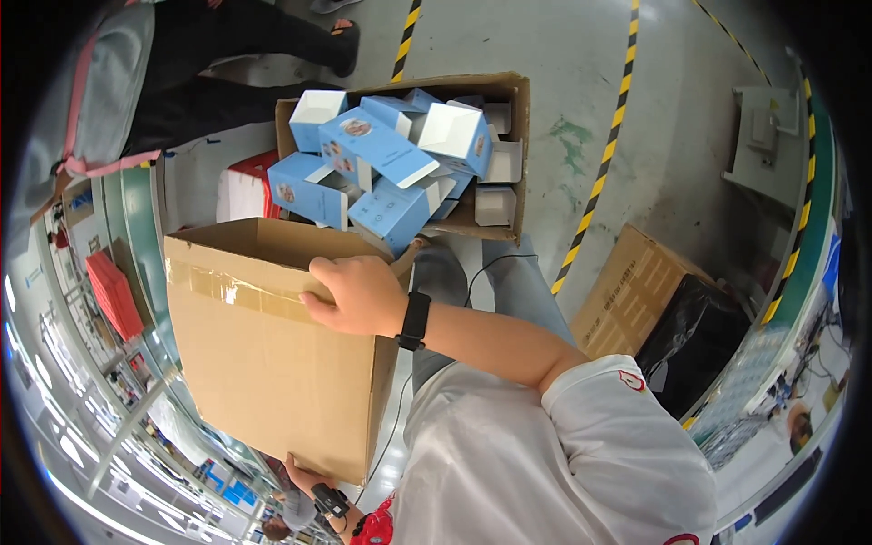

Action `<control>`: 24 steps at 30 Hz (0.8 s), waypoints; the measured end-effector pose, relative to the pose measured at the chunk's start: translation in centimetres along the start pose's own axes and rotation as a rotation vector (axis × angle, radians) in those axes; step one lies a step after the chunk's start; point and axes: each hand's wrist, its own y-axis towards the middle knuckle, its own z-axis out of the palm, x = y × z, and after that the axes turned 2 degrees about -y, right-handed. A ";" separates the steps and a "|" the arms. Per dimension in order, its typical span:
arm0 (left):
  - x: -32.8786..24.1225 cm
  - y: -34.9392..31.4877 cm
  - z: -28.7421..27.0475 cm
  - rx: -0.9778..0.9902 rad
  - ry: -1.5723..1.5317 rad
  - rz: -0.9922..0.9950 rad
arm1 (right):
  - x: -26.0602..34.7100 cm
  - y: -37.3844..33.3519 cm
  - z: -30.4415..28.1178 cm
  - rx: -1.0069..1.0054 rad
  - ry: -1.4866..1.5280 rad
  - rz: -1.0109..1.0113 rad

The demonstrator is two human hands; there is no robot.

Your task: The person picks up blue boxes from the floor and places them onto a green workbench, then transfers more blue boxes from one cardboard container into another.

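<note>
Carton [282, 363] facing the full box [523, 136] with its mouth, right hand [356, 295] at the rim

The carton is taking up the space at the person's front left, its broad panel showing and its open mouth pointing away from the body, toward the full box. The line from base to mouth is running away from the person; which side is longest is hard to tell, since the fisheye view is bending the edges. The full box is sitting just beyond the mouth and a little to the right, its near side partly disappearing behind the carton; whether the two are touching cannot be told. On the right, well apart, a brown box [627, 291] is lying beside a black bag [695, 341].

Blue packs [386, 150] are heaping up in the full box at mixed angles, several showing open white ends.

The right hand is gripping the carton's rim near its right corner, fingers closing over the edge; it is the hand nearer the packs. From this grip the carton's body is extending leftward and back toward its base. The left hand [307, 474] is supporting the base edge, farther from the full box; most of its fingers are hiding from view, so how tightly it is closing cannot be told.

A tape strip [232, 295] is running across the panel below the rim.
</note>
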 end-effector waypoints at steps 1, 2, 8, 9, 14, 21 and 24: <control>0.1 0.6 -0.7 0.023 -0.014 0.026 | 0.2 0.1 0.3 0.011 0.002 -0.004; 0.3 1.1 -1.2 0.047 -0.027 0.051 | 0.3 0.0 0.3 -0.005 -0.002 -0.010; 2.3 3.7 0.9 0.126 -0.075 0.157 | -0.7 -1.1 -2.7 -0.112 -0.077 -0.070; 2.7 4.1 2.3 0.166 -0.054 0.190 | -1.6 -1.4 -3.4 -0.132 -0.130 -0.012; 5.0 7.8 -0.3 0.238 -0.095 0.084 | -3.3 -4.1 -1.4 -0.078 -0.154 0.032; 7.3 4.7 -5.5 0.031 -0.180 -0.037 | 4.0 -8.1 3.3 0.124 0.036 -0.172; 9.3 2.2 -10.8 -0.045 -0.212 -0.026 | 7.6 -11.4 4.1 0.283 0.072 -0.304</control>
